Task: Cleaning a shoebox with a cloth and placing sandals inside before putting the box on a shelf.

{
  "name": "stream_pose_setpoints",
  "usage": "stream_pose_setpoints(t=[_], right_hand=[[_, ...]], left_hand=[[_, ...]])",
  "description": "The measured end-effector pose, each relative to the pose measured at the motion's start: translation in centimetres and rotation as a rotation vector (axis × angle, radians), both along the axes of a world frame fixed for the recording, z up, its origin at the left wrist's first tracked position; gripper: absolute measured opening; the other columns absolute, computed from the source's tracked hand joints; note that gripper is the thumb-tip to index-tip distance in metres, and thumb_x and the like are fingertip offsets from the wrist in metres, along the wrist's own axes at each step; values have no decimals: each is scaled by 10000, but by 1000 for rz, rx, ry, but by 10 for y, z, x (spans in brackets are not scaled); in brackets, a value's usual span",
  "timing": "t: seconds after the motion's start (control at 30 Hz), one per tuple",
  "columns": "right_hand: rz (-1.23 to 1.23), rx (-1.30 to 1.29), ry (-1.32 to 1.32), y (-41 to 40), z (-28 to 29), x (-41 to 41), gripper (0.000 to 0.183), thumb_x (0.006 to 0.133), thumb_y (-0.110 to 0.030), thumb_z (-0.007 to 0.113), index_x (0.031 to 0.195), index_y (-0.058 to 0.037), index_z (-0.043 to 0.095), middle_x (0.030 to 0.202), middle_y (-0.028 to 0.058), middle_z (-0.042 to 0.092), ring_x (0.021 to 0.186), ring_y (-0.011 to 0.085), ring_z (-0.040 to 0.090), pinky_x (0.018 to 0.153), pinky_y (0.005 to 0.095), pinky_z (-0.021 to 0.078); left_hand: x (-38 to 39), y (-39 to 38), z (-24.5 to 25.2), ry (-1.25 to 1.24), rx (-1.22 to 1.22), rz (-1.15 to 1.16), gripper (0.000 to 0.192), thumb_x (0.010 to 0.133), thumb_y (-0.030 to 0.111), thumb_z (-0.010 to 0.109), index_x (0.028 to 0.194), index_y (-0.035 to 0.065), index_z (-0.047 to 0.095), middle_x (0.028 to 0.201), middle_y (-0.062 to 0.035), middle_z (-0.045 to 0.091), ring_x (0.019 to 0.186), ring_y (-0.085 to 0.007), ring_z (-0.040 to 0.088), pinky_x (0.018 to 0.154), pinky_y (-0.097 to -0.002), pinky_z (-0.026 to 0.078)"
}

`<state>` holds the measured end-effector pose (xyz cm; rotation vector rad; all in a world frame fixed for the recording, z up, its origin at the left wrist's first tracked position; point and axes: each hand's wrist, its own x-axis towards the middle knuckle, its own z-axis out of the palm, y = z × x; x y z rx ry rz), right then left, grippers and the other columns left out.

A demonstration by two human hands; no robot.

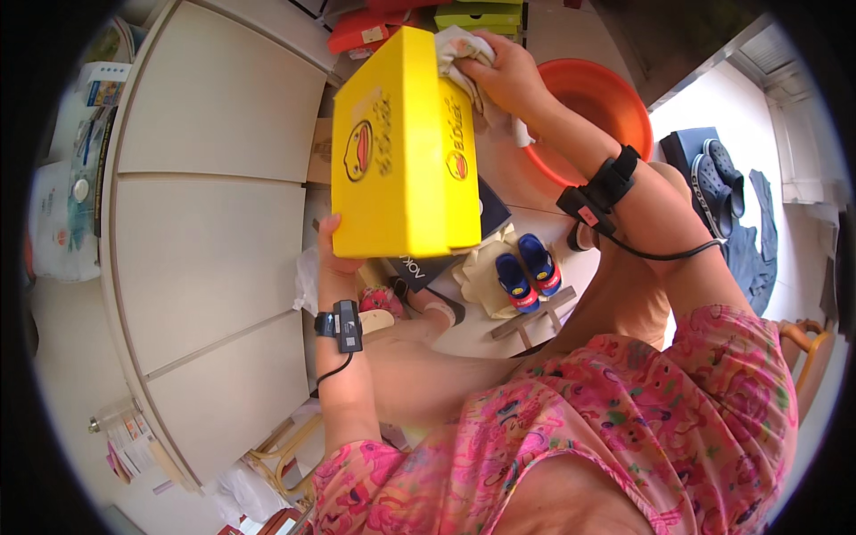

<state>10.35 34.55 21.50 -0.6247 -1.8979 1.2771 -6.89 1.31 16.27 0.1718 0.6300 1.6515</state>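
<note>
My left hand holds a yellow cardboard shoe box by its lower left corner, with the box raised and tilted before me. A duck's head and lettering are printed on its lid and side. In my right hand is a bunched pale cloth, pressed against the upper right edge of the box. Part of the cloth hangs down towards an orange-red plastic basin on the floor. The fingers of my left hand are mostly hidden by the box.
Blue child-size slides lie on cream paper beyond a wooden stool piece. A dark shoe box lies under the yellow one. Dark clogs stand at right on a box. Red and green boxes lie ahead; a white cabinet flanks me at left.
</note>
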Motion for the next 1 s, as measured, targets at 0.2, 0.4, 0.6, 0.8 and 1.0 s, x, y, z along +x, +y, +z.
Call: stream_pose_setpoints(t=[0.2, 0.4, 0.6, 0.8, 1.0], right_hand=[[149, -843, 47, 10, 12, 10, 394, 901, -219, 561, 1260, -63, 529, 1062, 82, 640, 895, 162, 634, 788, 300, 509], [184, -704, 36, -14, 16, 14, 395, 883, -229, 560, 1239, -58, 547, 1077, 81, 632, 917, 153, 616, 800, 286, 494], [344, -221, 65, -21, 9, 13, 370, 869, -167, 559, 1234, -104, 558, 1079, 74, 646, 958, 157, 612, 850, 282, 472], [-24, 463, -94, -11, 25, 22, 396, 800, -117, 608, 1193, -159, 592, 1048, 106, 628, 982, 272, 604, 877, 343, 477], [436, 558, 180, -71, 34, 13, 483, 700, -34, 673, 1148, -209, 627, 1128, 119, 571, 1053, 326, 546, 928, 412, 456]], left_hand=[[26, 21, 40, 750, -232, 3, 987, 592, 54, 686, 1482, 127, 266, 1410, -89, 429, 1304, -256, 410, 1077, -360, 337], [43, 46, 45, 940, -228, -33, 1102, 640, -42, 667, 1519, 217, 55, 1475, -65, 321, 1356, -238, 319, 1094, -362, 295], [42, 59, 63, 1192, -92, 198, 1011, 646, 42, 754, 1459, 109, 156, 1399, -105, 336, 1298, -255, 368, 1067, -387, 332], [50, 69, 79, 1765, -91, 346, 999, 656, 77, 779, 1439, 80, 158, 1374, -119, 322, 1277, -238, 360, 1065, -396, 317], [65, 82, 73, 2094, -221, 424, 1059, 533, 178, 854, 1400, 38, 261, 1302, -196, 370, 1197, -376, 380, 1021, -463, 332]])
